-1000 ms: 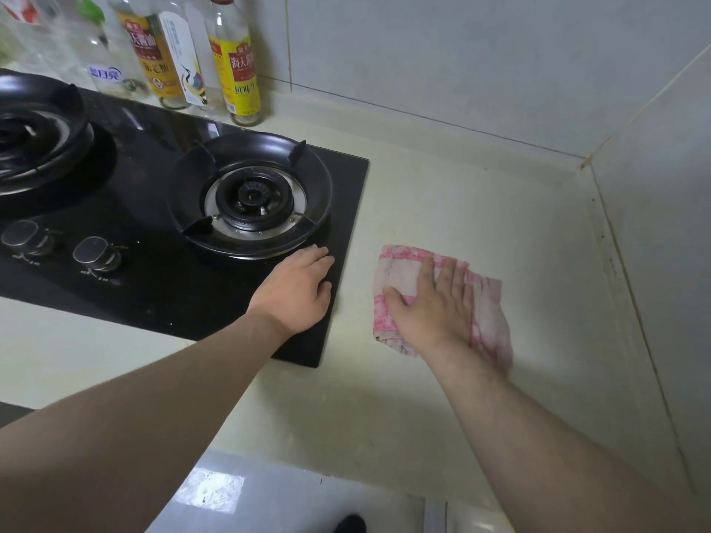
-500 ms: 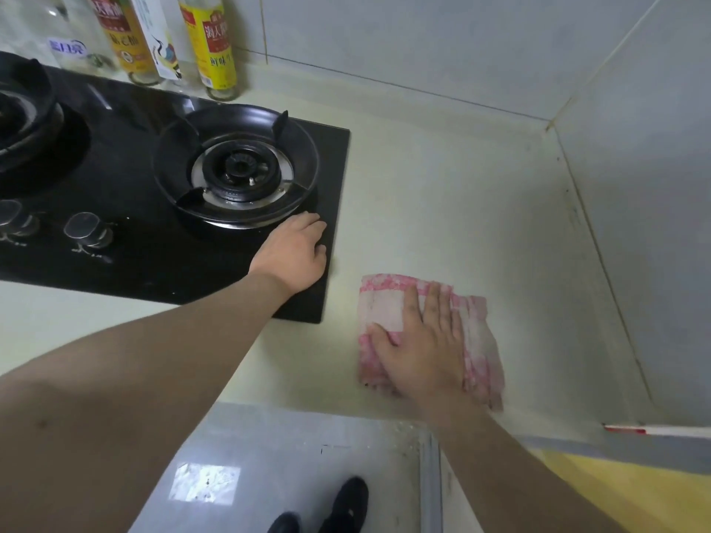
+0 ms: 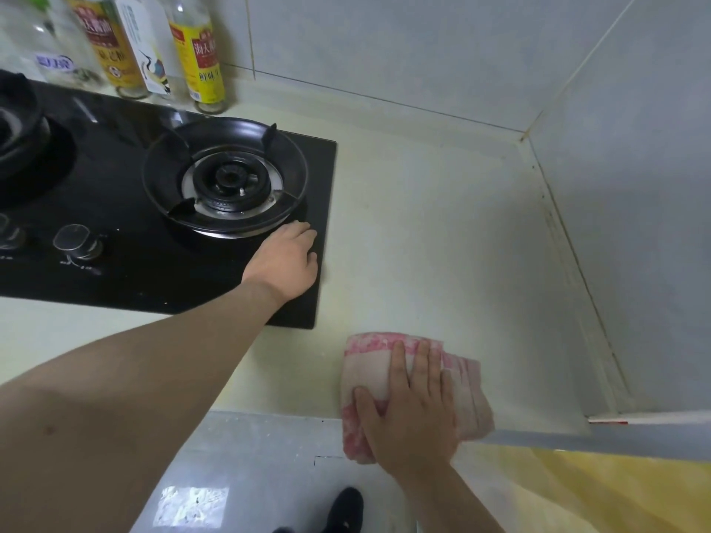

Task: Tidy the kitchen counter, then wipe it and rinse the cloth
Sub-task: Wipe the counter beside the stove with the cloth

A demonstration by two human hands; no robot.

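Note:
A folded pink and white cloth lies at the front edge of the pale counter, partly hanging over the edge. My right hand presses flat on it, fingers straight and pointing away from me. My left hand rests palm down on the right front corner of the black glass hob, beside the right burner.
Several sauce bottles stand against the tiled back wall behind the hob. Two knobs sit at the hob's front. A side wall closes the counter on the right. Below are the floor and a dark shoe.
My right hand has dragged the cloth toward me, from the middle of the counter to its front edge. My left hand has stayed on the hob corner.

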